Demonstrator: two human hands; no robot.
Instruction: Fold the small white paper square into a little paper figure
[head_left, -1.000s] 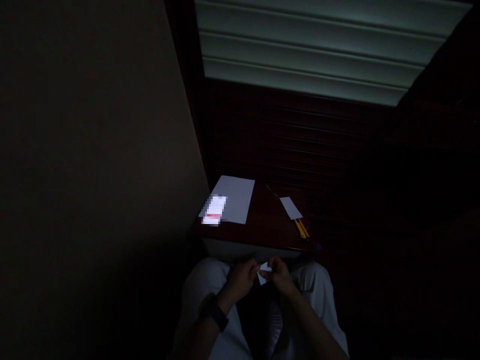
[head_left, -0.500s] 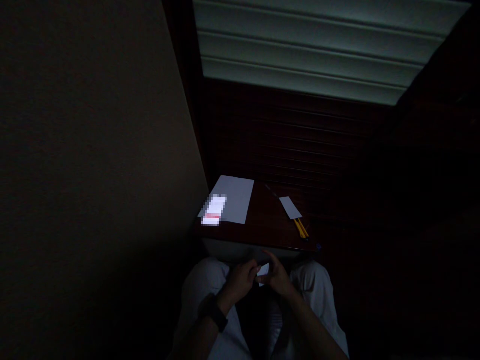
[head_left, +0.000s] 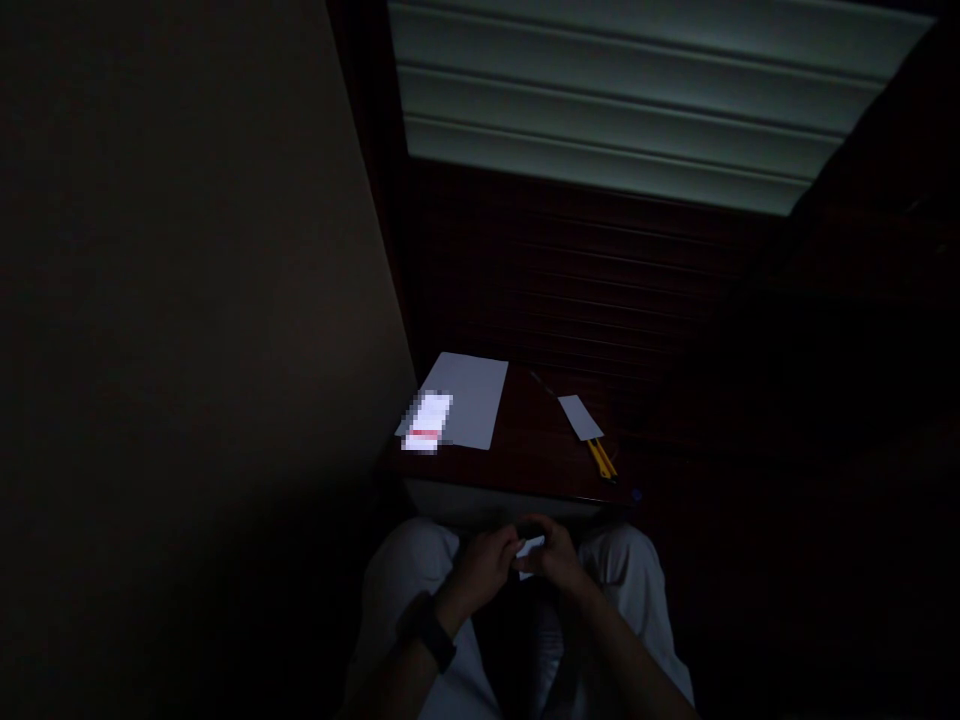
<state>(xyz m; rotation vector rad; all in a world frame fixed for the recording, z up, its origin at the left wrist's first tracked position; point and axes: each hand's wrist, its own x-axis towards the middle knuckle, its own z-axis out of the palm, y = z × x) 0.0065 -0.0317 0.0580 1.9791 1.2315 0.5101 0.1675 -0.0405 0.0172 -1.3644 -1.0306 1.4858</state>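
The room is very dark. My left hand and my right hand meet over my lap, just below the near edge of a small dark wooden table. Both pinch a small white piece of paper between their fingertips. A dark watch sits on my left wrist. Most of the paper is hidden by my fingers.
On the table lie a white sheet, a small white card with a red stripe, a narrow paper strip and a yellow tool. A wall stands at the left. Window blinds glow above.
My right hand's fingers lifted open half a second ago and have now curled back onto the paper. Both hands stay over my lap.
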